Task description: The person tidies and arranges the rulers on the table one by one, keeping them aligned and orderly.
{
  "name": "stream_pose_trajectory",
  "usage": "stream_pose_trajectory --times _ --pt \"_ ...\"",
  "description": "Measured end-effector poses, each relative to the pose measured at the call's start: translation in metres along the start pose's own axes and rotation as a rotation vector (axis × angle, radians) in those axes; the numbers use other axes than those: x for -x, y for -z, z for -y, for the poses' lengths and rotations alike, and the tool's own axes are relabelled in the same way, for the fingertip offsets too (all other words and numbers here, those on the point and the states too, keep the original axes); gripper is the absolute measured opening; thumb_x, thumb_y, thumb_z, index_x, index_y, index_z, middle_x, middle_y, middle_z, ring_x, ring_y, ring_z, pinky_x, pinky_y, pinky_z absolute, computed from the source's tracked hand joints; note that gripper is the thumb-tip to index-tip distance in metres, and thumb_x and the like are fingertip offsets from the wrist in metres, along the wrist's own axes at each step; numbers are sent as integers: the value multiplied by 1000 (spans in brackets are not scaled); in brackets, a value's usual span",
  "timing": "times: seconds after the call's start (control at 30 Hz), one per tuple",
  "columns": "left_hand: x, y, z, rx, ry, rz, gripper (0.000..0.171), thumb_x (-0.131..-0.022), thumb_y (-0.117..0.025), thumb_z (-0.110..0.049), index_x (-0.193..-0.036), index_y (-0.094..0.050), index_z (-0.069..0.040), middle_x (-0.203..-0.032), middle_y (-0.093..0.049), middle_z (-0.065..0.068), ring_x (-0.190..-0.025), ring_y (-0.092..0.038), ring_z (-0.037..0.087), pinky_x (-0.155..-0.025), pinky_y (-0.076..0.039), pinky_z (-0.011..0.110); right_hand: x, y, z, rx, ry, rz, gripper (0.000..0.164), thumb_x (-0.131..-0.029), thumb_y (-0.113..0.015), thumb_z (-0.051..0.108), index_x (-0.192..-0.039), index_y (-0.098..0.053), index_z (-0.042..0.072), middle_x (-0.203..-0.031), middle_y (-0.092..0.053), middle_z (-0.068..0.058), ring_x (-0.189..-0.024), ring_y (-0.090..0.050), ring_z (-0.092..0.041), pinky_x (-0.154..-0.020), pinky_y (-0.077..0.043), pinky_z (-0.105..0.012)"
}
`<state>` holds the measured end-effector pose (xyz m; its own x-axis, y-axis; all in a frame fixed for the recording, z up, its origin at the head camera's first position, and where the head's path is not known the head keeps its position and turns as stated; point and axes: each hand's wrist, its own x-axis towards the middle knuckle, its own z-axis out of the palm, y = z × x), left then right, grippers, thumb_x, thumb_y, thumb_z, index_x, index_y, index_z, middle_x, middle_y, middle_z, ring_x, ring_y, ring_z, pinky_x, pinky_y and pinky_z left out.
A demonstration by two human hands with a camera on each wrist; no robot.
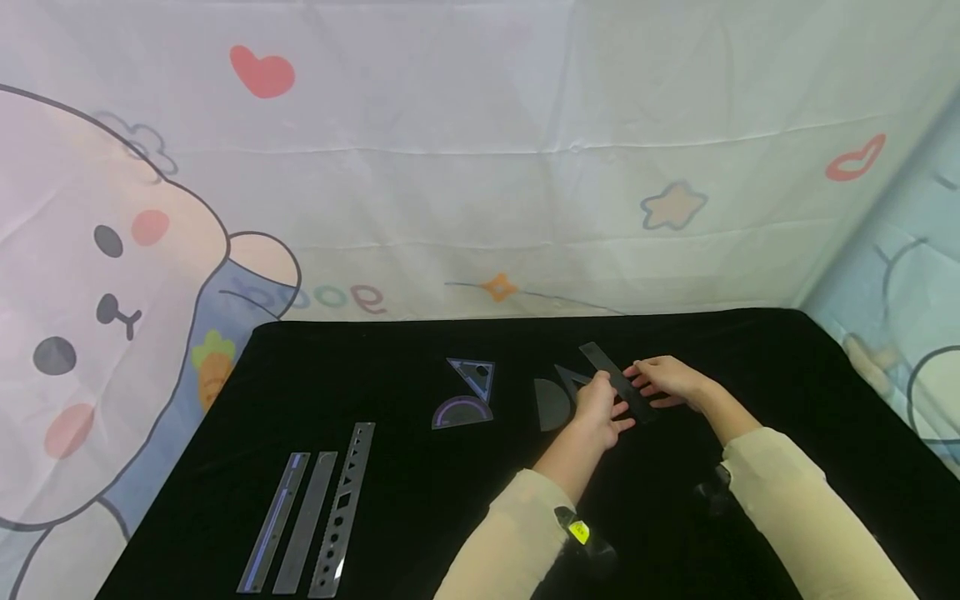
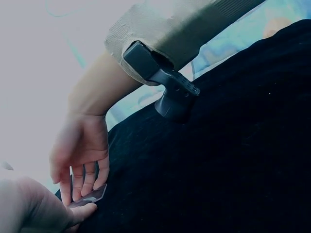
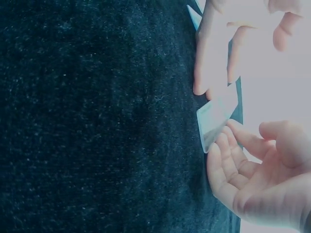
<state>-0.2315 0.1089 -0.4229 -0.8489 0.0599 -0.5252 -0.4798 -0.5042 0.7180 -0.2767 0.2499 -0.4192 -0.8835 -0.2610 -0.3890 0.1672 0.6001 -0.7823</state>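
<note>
A dark flat ruler (image 1: 617, 382) lies slanted between the two hands at the right of the black cloth. My left hand (image 1: 597, 410) is along its left side, fingers extended and overlapping the ruler in the head view. From the other side my right hand (image 1: 675, 382) reaches in, its loosely bent fingertips right at the ruler's edge. In the right wrist view, the ruler's near end (image 3: 214, 119) shows between the hands. Just left of my left hand are a grey half-round protractor (image 1: 551, 404) and a set square (image 1: 572, 379), partly hidden by that hand.
Farther left lie a purple-marked set square (image 1: 480, 379) and a purple-marked protractor (image 1: 461, 414), touching or overlapping. Three long rulers stand side by side at the front left: a purple-striped one (image 1: 273, 525), a plain one (image 1: 306, 525) and one with cut-out shapes (image 1: 342, 508).
</note>
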Motion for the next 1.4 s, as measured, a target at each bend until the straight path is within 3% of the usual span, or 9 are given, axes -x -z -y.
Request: stream_pose_trajectory --times 0.3,0.53,0.77,1.1,1.4 --pt "1 3 0 2 3 36 48 -95 -40 -26 -136 -32 -3 -130 -46 21 -113 -49 41 -89 -44 59 -2 -2 -7 -16 7 -29 41 -98 -41 22 -130 -42 -3 -121 -49 -24 -106 -53 -32 -84 -52 -42" --pt "1 4 0 4 -5 45 48 -93 -41 -27 -134 -34 -3 -126 -48 21 -107 -52 39 -88 -46 56 -5 -7 -9 7 26 -100 39 -90 -53 14 -125 -45 -1 -97 -57 -13 -81 -56 -20 -68 -52 -31" --pt "2 4 0 -8 -16 18 45 -92 -44 -27 -129 -38 -2 -117 -51 16 -101 -56 34 -85 -50 52 -1 -7 -5 -6 49 -110 38 -90 -52 12 -125 -43 0 -96 -57 -13 -76 -53 -19 -63 -47 -28" --pt "0 7 -7 -52 -89 -27 31 -91 -48 -22 -114 -53 -3 -109 -55 13 -97 -55 30 -80 -53 47 5 -9 2 -57 87 -110 36 -92 -50 11 -125 -40 0 -94 -55 -12 -76 -52 -20 -64 -47 -28" --pt "-1 20 -19 -94 -91 34 25 -93 -44 -21 -107 -52 -1 -103 -61 13 -88 -64 26 -77 -56 40 10 -21 11 -86 114 -95 37 -90 -51 11 -123 -39 0 -94 -54 -12 -73 -53 -18 -62 -49 -27"
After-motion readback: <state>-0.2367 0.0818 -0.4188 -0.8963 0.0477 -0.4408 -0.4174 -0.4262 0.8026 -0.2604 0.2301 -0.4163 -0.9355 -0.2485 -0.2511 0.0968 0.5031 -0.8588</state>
